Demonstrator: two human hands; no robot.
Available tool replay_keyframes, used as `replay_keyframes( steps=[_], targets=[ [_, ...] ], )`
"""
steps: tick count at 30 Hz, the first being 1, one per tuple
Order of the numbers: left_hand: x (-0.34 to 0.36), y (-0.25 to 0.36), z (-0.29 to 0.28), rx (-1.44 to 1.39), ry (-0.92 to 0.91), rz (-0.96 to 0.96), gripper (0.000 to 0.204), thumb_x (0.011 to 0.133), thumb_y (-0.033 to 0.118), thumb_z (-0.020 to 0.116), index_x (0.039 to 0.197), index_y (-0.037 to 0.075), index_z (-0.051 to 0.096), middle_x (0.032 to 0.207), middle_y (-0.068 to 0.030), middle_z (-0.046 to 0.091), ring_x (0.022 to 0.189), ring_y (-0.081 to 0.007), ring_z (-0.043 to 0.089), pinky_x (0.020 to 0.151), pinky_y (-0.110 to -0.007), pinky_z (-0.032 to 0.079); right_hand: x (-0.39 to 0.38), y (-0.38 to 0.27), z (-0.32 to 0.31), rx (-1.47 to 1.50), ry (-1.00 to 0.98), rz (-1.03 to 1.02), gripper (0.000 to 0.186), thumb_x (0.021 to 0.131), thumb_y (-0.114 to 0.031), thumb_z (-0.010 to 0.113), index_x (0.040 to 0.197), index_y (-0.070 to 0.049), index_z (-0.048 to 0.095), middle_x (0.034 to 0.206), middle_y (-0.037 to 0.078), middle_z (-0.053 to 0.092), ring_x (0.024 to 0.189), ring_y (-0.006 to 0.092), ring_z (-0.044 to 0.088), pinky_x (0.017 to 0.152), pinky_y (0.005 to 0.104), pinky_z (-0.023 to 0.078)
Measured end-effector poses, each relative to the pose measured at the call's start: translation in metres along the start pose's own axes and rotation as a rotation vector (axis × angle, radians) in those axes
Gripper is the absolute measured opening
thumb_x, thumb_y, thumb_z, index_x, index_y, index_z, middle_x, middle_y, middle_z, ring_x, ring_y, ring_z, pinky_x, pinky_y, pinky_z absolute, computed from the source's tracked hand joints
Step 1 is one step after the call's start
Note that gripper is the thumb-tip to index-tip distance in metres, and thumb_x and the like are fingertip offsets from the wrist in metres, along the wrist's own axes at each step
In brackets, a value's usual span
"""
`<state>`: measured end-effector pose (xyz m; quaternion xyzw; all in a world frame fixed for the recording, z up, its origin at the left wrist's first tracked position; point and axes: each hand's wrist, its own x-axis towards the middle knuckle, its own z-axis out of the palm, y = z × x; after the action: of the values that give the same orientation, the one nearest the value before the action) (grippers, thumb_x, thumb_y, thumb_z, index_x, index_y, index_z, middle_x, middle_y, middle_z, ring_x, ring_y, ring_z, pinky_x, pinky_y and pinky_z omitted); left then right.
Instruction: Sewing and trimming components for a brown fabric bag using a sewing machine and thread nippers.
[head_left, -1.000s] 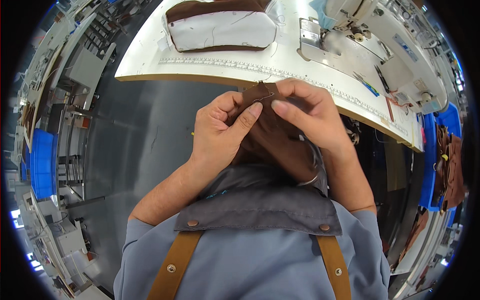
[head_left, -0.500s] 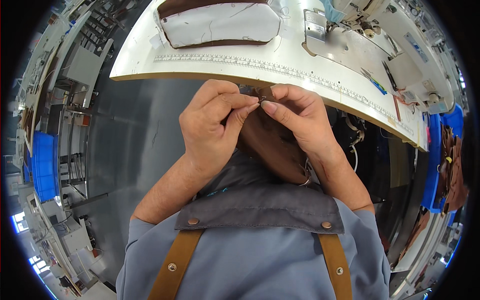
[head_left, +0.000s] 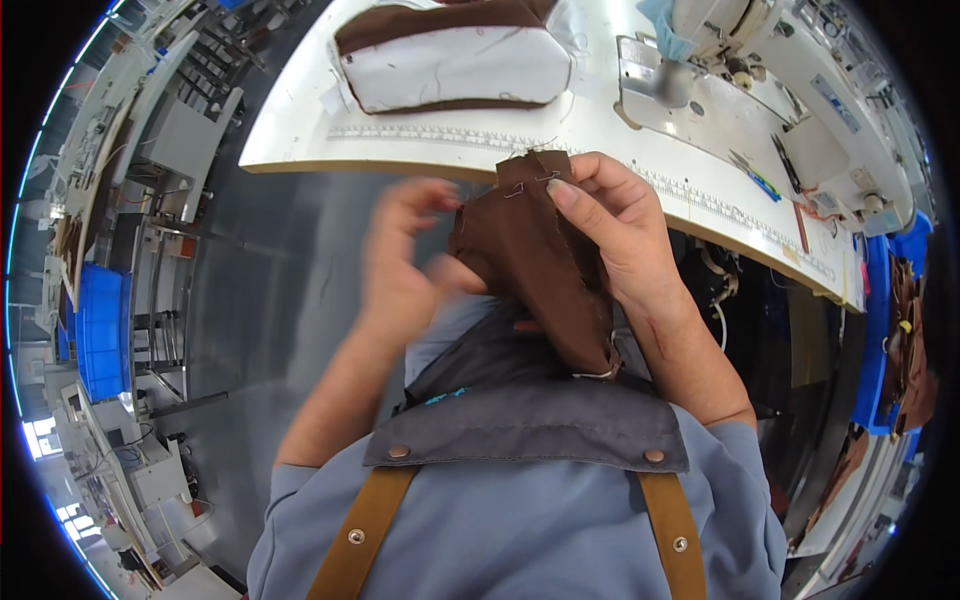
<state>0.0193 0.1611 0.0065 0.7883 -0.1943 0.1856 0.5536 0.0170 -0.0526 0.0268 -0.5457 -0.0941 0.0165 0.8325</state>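
A brown sewn fabric piece [head_left: 535,235] hangs in front of me, loose pale threads showing along its upper edge and seams. My right hand [head_left: 625,220] pinches its top right edge between thumb and fingers. On the other side, my left hand [head_left: 410,245] is blurred by motion, its thumb and fingers spread apart beside the piece's left edge. Whether the left thumb touches the fabric, I cannot tell. The lower end of the piece reaches down to my dark grey apron [head_left: 530,425].
On the white table [head_left: 290,130] lies a brown and white sewn item [head_left: 455,70]. A sewing machine [head_left: 740,60] stands at the right, with snips [head_left: 755,178] near it. A ruler strip [head_left: 440,137] runs along the front edge. Blue bins [head_left: 103,330] are at both sides.
Both hands were pinching the fabric's top edge together. My left hand has come away to the left with fingers spreading, and the piece now shows opened out more broadly.
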Motion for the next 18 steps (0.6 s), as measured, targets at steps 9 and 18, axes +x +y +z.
replay_keyframes(
  steps=[9, 18],
  targets=[
    [0.016, 0.016, -0.029, -0.412, 0.049, -0.296, 0.022, 0.096, 0.009, 0.068, 0.116, -0.001, 0.067, 0.099, -0.0059, 0.069, 0.094, -0.0135, 0.065, 0.083, -0.026, 0.051, 0.029, -0.054, 0.013, -0.204, -0.182, -0.279, 0.023, 0.094, -0.009, 0.071, 0.114, -0.003, 0.061, 0.099, -0.002, 0.065, 0.088, 0.0029, 0.057, 0.075, 0.0193, 0.043],
    [0.095, 0.031, -0.075, 0.399, -0.258, 0.291, 0.02, 0.083, 0.016, 0.079, 0.095, 0.001, 0.075, 0.083, -0.0124, 0.072, 0.073, -0.0244, 0.069, 0.067, -0.032, 0.052, 0.058, -0.044, -0.011, -0.643, -0.02, -0.362, 0.013, 0.09, -0.005, 0.071, 0.102, 0.0, 0.075, 0.091, 0.005, 0.075, 0.081, 0.0086, 0.066, 0.075, 0.0255, 0.053]
  ],
)
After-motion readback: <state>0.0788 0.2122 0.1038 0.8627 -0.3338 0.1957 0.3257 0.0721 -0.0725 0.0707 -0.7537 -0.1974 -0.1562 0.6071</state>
